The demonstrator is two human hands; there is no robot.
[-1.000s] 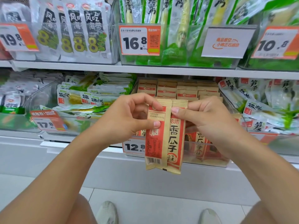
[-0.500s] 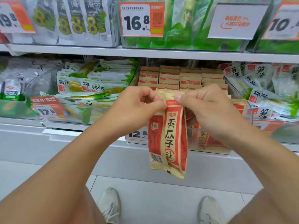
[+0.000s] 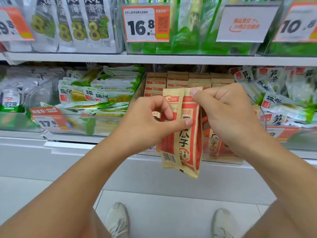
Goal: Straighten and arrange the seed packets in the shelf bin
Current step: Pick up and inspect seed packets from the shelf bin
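Both hands raised in front of the shelf bin (image 3: 137,93), gripping upright seed packets (image 3: 186,134) between them; left hand (image 3: 145,124) curled, thumb stretched right across the front of the nearer packets, forefinger hooked over the tan top strip of the left-hand packet; right hand (image 3: 229,115) curled too, thumb tip pinching the top edge of the right-hand packet, remaining fingers folded behind and hidden; exact number of packets held impossible to tell.

Held packets hanging just near of the bin's front wall, bottom corners dropping below the shelf edge (image 3: 72,145); flat, long rectangles of matte kraft-tan paper with broad red panels, black characters, a barcode low on the left one; crimped seals top and bottom.

Further packets of the same kind (image 3: 178,79) standing in rows inside the bin, far of the hands, only tan tops and red bands showing; more visible through the clear plastic front right of the held ones, below the right wrist.

Glossy green-and-white pouches (image 3: 99,97) heaped in the clear bin to the left; similar white pouches (image 3: 281,93) piled to the right; orange price tag (image 3: 51,120) clipped low at left; pale tiled floor and two light shoes (image 3: 118,220) nearest.
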